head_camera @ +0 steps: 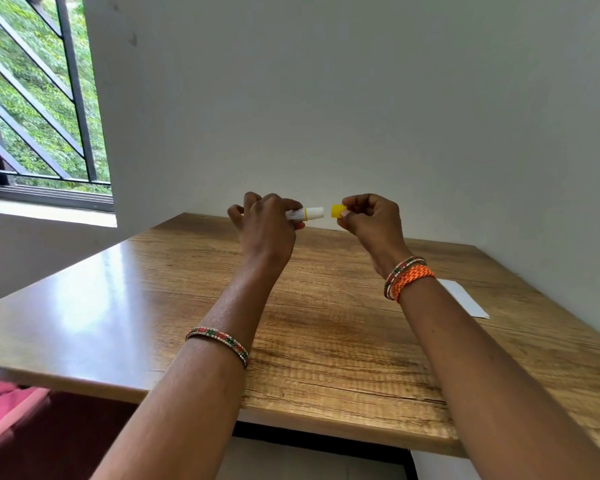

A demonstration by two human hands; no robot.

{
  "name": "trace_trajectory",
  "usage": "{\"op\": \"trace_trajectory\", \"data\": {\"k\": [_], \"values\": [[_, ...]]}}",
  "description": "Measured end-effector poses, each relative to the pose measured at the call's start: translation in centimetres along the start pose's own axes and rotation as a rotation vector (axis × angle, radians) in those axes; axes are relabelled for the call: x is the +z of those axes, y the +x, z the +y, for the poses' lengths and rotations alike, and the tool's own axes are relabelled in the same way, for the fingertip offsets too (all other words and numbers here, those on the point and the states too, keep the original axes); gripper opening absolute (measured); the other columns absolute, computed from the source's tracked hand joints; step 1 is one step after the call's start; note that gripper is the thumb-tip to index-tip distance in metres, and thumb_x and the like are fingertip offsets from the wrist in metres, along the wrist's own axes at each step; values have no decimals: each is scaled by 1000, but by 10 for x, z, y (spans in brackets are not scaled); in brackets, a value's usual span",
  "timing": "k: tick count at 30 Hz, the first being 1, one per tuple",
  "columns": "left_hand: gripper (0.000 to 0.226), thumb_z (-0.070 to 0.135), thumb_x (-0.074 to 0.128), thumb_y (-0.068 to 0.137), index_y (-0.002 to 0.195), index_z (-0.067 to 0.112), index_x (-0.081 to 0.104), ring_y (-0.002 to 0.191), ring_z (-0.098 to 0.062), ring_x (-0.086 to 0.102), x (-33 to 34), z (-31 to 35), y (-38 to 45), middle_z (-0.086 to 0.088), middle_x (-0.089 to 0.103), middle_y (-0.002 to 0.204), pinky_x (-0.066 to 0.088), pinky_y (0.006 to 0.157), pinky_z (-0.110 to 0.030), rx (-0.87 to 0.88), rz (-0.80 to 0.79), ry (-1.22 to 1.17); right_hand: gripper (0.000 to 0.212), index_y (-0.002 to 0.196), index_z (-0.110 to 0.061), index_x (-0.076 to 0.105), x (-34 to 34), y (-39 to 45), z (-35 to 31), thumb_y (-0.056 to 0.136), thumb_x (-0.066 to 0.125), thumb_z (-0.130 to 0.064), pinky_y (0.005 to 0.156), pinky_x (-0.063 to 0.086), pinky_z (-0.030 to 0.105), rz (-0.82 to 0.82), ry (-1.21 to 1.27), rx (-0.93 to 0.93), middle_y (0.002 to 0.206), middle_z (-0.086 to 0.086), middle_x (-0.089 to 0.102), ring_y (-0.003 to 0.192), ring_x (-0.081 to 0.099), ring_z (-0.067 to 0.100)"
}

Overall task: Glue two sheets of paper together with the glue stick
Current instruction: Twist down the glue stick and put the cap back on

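I have the glue stick pinched in my left hand, fingers curled round its labelled body, the white open end pointing toward my right. My right hand pinches the yellow cap between thumb and fingertips, just beside the open end but apart from it. Both are raised above the far part of the table, close to the wall.

Only one sheet of paper shows, lying flat at the right of the table, partly behind my right forearm and well away from the stick. I cannot tell whether a second sheet lies under it or out of view.

The risks, as I judge them: the small cap could slip from so light a pinch and roll off the table edge. I cannot see how far the glue is wound out; too far, and it could smear or break on the paper. The loose sheet may slide or crease under the stick unless my free hand pins it. My right forearm could also brush the sheet out of place as I reach down.
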State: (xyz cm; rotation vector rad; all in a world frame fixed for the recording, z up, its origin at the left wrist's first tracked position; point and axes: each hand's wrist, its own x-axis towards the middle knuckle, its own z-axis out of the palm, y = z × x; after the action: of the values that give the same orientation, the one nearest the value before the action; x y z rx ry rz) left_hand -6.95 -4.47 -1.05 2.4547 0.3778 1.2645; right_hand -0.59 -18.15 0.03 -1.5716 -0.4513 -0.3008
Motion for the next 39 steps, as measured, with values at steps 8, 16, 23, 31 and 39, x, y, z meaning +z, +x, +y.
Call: {"op": "trace_trajectory", "data": {"k": [8,16,23,31,39], "values": [[26,23,63,85,109,30,68,105,-22,44,1,0,-1,4,69,106,20,78,-36,27,6,-5,22,99,-4,67,-3,-1,-2,80,65,6,88,56,34,-95,28,16,94,7,66,100,65,24],[25,25,62,86,109,30,68,108,-21,44,0,3,-1,4,69,108,17,78,-34,48,-13,-3,24,101,-3,67,-3,-3,-4,79,66,6,84,57,31,-150,18,1,105,13,66,98,64,23],[24,23,64,84,107,27,70,105,-21,55,2,3,-2,0,73,102,28,84,-37,94,-23,-107,25,102,-1,67,-6,-2,-4,78,69,3,82,58,30,-139,-1,-8,100,14,68,94,67,22],[24,10,68,81,104,12,71,81,-25,66,1,2,-4,-13,74,91,53,73,-42,173,-123,-300,23,97,3,69,-13,-6,-7,74,73,3,71,57,17,-156,-79,-77,97,10,69,84,66,12],[20,2,64,81,98,8,73,72,-22,64,-4,7,-2,-12,72,81,54,70,-41,275,-173,-338,23,96,1,70,-23,-13,-11,74,74,-1,65,54,10,-158,-211,-175,94,8,69,80,65,9]]}}
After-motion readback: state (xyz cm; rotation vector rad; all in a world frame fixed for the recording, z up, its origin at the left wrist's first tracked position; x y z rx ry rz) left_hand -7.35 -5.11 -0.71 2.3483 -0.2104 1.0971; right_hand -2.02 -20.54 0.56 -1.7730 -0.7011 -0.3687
